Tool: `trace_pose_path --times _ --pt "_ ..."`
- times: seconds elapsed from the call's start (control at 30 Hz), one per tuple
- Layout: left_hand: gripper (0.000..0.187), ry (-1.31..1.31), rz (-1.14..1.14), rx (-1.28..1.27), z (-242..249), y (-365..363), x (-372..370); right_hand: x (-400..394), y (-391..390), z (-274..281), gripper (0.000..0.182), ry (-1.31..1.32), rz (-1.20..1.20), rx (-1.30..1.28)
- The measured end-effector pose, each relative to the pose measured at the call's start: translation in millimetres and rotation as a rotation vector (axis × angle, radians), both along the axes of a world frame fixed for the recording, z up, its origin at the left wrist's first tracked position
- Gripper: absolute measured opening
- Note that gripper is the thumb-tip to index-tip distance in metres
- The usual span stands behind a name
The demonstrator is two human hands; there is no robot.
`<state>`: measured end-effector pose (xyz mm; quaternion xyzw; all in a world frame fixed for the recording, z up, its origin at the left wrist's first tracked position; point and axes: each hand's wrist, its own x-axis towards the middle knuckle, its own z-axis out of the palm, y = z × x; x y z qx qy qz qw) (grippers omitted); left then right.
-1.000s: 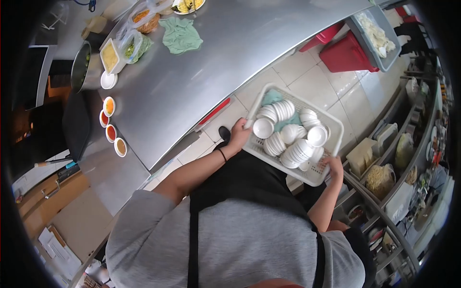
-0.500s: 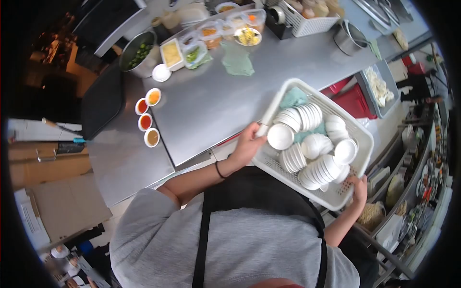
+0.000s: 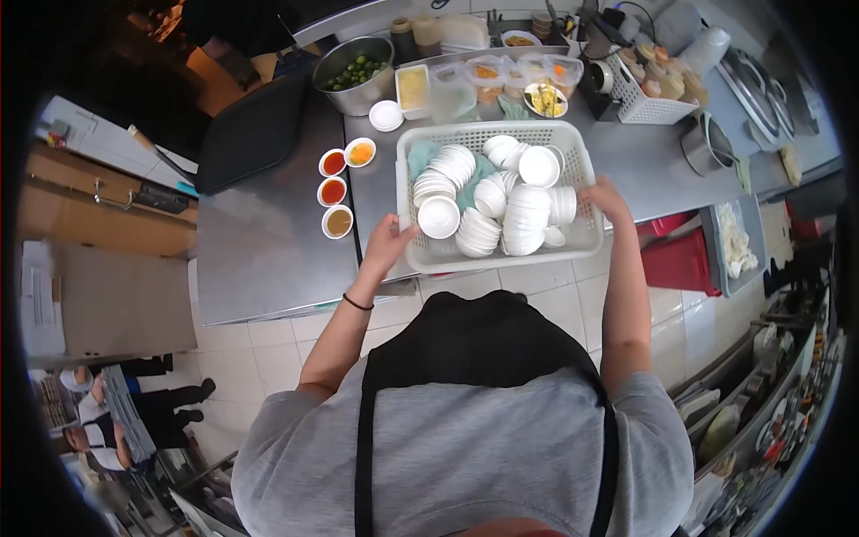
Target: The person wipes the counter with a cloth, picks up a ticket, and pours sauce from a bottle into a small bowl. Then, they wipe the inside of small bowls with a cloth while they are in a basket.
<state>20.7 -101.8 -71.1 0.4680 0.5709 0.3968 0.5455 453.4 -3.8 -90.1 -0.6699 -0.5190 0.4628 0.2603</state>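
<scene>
Both of my hands grip a white plastic basket (image 3: 501, 263) by its sides, over the front of the steel counter. My left hand (image 3: 386, 243) is closed on the left rim, and my right hand (image 3: 610, 199) on the right rim. Stacks of small white bowls (image 3: 526, 219) fill the basket, some lying on their sides, with a green cloth (image 3: 421, 159) under and between them. Left of the basket, several small cups of sauce stand on the counter, among them a red one (image 3: 332, 191) and a brown one (image 3: 337, 222).
Along the back of the counter (image 3: 259, 259) are a pot of green limes (image 3: 354, 75), a tub of yellow food (image 3: 413, 89) and a white basket of bottles (image 3: 658, 100). A red bin (image 3: 682, 255) and grey tub (image 3: 738, 242) are at right. Another person (image 3: 112, 438) stands at lower left.
The basket of bowls has moved left and forward, from beside my body to over the counter, and has levelled out. Both hands keep their hold on it. The view has turned.
</scene>
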Motion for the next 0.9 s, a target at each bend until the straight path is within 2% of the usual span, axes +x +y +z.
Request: trace_pose_path --times 0.07,0.17,0.2,0.23,0.27,0.3,0.33,0.4,0.47,0.53,0.6,0.67,0.7,0.73,0.77,0.83,0.9 --pt "0.041 0.895 0.108 0.564 6.2 13.7 2.0 -5.1 19.0 6.2 0.042 0.026 0.029 0.057" --pt "0.049 1.038 0.133 0.696 48.2 44.4 25.8 -19.0 29.7 27.7 0.040 0.035 0.056 0.129" --pt "0.049 1.045 0.148 0.684 56.5 55.0 37.6 -19.7 30.0 31.0 0.040 0.014 0.061 0.145" --pt "0.047 1.016 0.037 0.668 63.3 67.2 52.3 -16.9 32.1 28.4 0.040 0.015 0.082 0.144" --pt "0.045 0.984 -0.069 0.656 68.1 81.8 66.7 -13.1 37.1 25.1 0.041 -0.111 0.141 0.192" --pt "0.045 0.992 -0.046 0.647 69.0 95.0 81.2 -10.4 40.0 25.9 0.043 -0.237 0.201 0.242" --pt "0.044 1.002 -0.104 0.553 68.2 106.9 95.2 -7.2 42.2 26.2 0.043 -0.235 0.227 0.247" --pt "0.043 1.016 -0.129 0.450 60.4 125.4 111.0 -12.6 44.3 44.2 0.045 -0.581 0.144 0.606" --pt "0.047 1.298 -0.318 0.302 40.2 136.0 116.4 -34.5 49.3 86.4 0.039 -0.603 0.127 0.720" --pt "0.049 1.344 -0.270 0.239 34.5 133.1 122.9 -56.5 62.9 100.0 0.029 -0.265 0.318 0.788" --pt "0.052 1.392 -0.230 0.183 37.3 128.2 126.4 -92.3 78.3 88.5 0.021 -0.134 0.618 0.742" --pt "0.051 1.312 -0.160 0.201 42.3 119.0 129.5 -137.7 93.8 63.3 0.014 -0.305 0.866 0.619" --pt "0.051 1.318 -0.144 0.190 40.4 114.1 128.0 -156.9 96.6 62.2 0.017 -0.436 0.986 0.606" --pt "0.050 1.250 -0.076 0.315 35.2 108.1 125.1 -171.7 98.6 61.1 0.021 -0.572 1.099 0.593" --pt "0.050 1.178 -0.012 0.440 32.3 101.5 123.6 -182.2 100.9 55.1 0.021 -0.566 1.109 0.600" --pt "0.049 1.168 0.042 0.504 37.5 85.9 126.2 -198.3 101.0 38.8 0.020 -0.542 1.130 0.533" --pt "0.048 1.152 0.088 0.580 45.2 73.0 127.6 -203.6 100.0 30.3 0.020 -0.560 1.126 0.577"
